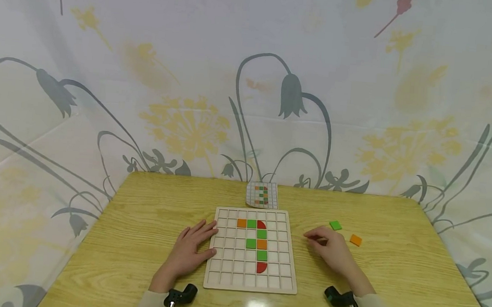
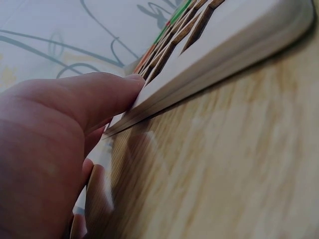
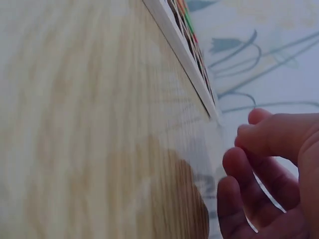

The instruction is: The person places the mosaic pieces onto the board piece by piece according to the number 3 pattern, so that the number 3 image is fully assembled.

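Note:
A pale wooden grid board lies on the table with orange, green and red pieces in several cells. Spread fingers of my left hand rest on the board's left edge; the left wrist view shows the thumb on its rim. Right of the board, my right hand hovers low with loosely curled fingers, and no piece shows between them. Just beyond that hand lie a green square tile and an orange square tile. In the right wrist view, the fingers are apart from the board.
A pattern card with a printed grid and coloured squares lies behind the board, by the back edge of the wooden table. A flower-printed cloth hangs behind the table. Each wrist wears a black camera.

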`<state>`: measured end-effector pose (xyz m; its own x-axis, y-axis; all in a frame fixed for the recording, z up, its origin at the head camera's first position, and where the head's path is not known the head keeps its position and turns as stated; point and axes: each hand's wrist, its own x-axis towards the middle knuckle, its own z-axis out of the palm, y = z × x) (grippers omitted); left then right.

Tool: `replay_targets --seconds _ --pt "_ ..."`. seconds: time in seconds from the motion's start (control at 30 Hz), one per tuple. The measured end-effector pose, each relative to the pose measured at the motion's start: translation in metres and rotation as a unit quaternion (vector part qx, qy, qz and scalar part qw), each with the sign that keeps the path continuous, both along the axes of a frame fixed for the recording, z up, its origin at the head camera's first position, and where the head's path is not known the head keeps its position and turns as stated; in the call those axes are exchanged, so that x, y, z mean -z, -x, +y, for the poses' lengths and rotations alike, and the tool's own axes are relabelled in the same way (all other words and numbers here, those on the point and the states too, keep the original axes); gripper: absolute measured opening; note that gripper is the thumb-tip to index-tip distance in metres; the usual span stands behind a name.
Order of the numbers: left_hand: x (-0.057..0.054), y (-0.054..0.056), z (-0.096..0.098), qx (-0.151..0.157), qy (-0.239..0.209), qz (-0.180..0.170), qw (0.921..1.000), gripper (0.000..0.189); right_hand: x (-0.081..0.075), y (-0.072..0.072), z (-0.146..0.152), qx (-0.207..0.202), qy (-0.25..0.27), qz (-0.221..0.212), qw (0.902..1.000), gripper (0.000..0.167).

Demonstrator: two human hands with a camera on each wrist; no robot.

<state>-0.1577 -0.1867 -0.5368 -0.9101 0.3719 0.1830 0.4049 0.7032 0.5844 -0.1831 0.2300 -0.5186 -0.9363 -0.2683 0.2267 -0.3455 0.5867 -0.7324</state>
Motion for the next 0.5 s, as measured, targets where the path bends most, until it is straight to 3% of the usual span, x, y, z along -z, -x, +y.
replay_targets --seconds 0.33,0.5 --pt "0.000 0.000 0.000 0.000 -0.005 0.001 1.0000 0.056 -0.001 0.008 0.024 0.141 0.037 0.037 0.9887 0.024" --pt "0.001 0.000 0.001 -0.001 -0.007 0.017 0.9998 0.056 0.001 0.013 0.033 0.168 0.031 0.039 0.9845 0.031"
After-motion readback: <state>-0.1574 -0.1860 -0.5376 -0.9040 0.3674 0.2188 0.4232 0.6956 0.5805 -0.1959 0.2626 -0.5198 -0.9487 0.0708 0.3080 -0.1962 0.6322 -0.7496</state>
